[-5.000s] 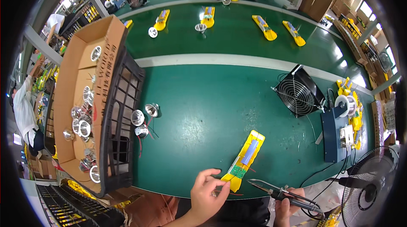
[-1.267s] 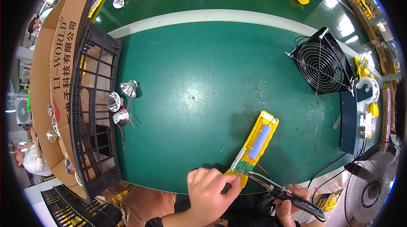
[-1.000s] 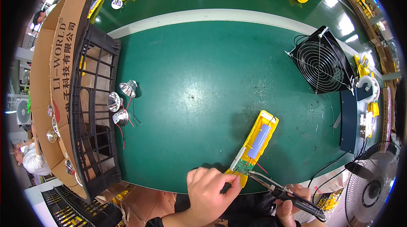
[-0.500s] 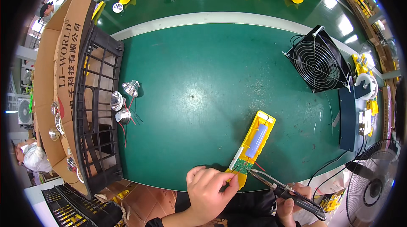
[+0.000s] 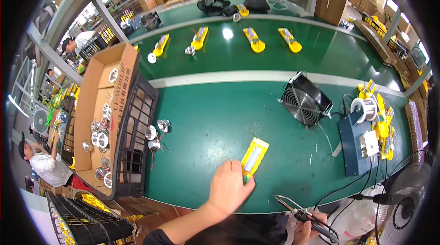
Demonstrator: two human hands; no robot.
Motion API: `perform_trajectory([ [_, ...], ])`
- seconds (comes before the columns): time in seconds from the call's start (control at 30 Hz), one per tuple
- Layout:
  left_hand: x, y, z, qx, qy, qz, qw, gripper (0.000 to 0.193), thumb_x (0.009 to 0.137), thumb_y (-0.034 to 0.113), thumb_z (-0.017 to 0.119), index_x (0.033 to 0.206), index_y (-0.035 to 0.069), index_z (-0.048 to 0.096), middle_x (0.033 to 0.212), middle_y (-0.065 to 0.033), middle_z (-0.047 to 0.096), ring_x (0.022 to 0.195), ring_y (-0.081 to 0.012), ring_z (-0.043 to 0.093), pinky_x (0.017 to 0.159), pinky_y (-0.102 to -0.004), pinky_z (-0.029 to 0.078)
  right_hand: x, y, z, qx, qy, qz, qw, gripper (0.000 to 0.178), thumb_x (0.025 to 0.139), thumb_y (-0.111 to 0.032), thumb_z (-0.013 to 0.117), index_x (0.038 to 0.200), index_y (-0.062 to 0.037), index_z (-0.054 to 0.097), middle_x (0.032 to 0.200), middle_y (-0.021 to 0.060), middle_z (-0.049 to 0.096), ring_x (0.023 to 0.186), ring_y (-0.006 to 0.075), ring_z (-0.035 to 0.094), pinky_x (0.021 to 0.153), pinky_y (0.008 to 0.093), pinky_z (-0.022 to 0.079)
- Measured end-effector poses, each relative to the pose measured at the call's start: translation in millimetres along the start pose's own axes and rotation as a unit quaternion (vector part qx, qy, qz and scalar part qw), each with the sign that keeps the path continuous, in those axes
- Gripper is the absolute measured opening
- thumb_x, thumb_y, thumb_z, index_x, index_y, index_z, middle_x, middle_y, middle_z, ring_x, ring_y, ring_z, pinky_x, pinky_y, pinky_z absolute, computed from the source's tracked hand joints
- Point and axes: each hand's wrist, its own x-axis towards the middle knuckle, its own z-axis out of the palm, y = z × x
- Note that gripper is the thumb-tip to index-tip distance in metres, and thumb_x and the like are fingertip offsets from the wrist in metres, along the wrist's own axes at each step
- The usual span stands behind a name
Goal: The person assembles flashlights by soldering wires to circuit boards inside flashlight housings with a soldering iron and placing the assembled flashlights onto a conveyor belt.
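My left hand (image 5: 228,190) is curled over the near end of the yellow case (image 5: 254,158), close to the desk's (image 5: 206,121) near edge; its long axis runs away from me, tilted right. My right hand (image 5: 308,226) is closed round the soldering iron (image 5: 302,213), tip aimed left toward that end, a little apart.

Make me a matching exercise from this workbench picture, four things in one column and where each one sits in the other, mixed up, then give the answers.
Things:
1. yellow housing
2. soldering iron
3. small black fan
4. shiny reflector cups

Places:
A. on the green mat beside the black crate
B. under the left hand
C. in the right hand
D. standing at the mat's right, ahead of the blue box

Pairs: 1-B, 2-C, 3-D, 4-A
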Motion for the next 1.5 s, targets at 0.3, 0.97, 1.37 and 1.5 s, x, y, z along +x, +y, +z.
perform_trajectory([
  [0.3, 253, -46, -5, 0.076, 0.179, 0.004, 0.981, 0.039, 0.058, 0.026, 0.067, 0.077, -0.005, 0.055, 0.079, -0.0214, 0.056, 0.074, -0.0342, 0.057, 0.068, -0.0401, 0.047, 6, -3, -27, -0.046, 0.018, 0.037, 0.998, 0.02, 0.08, -0.013, 0.055, 0.092, -0.0018, 0.044, 0.085, 0.0103, 0.053, 0.072, 0.0181, 0.051, 0.067, 0.0286, 0.042],
  [0.97, 404, -17, 20, 0.115, 0.103, 0.016, 0.988, 0.028, 0.075, 0.023, 0.053, 0.09, 0.0, 0.052, 0.079, -0.0183, 0.061, 0.075, -0.0349, 0.06, 0.068, -0.0438, 0.047, 48, -27, -7, 0.022, 0.082, 0.123, 0.989, 0.013, 0.087, -0.005, 0.045, 0.097, -0.0003, 0.051, 0.091, 0.01, 0.057, 0.077, 0.0131, 0.055, 0.069, 0.0216, 0.046],
  [1.37, 294, -14, 23, -0.072, 0.176, 0.064, 0.98, 0.027, 0.081, 0.01, 0.042, 0.106, 0.002, 0.035, 0.071, -0.0241, 0.056, 0.065, -0.04, 0.056, 0.057, -0.0485, 0.045, 36, 2, -33, -0.011, 0.055, 0.043, 0.997, 0.017, 0.08, -0.014, 0.056, 0.084, 0.0017, 0.054, 0.08, 0.0092, 0.056, 0.068, 0.0142, 0.051, 0.057, 0.0223, 0.042],
  [1.5, 164, -20, 16, -0.143, 0.174, 0.113, 0.968, 0.026, 0.082, 0.009, 0.042, 0.107, 0.004, 0.035, 0.072, -0.0234, 0.055, 0.065, -0.0415, 0.054, 0.056, -0.0491, 0.042, 27, 6, -19, -0.006, 0.071, 0.02, 0.997, 0.021, 0.079, -0.018, 0.057, 0.084, 0.0023, 0.053, 0.078, 0.0093, 0.055, 0.066, 0.0148, 0.05, 0.056, 0.023, 0.041],
])
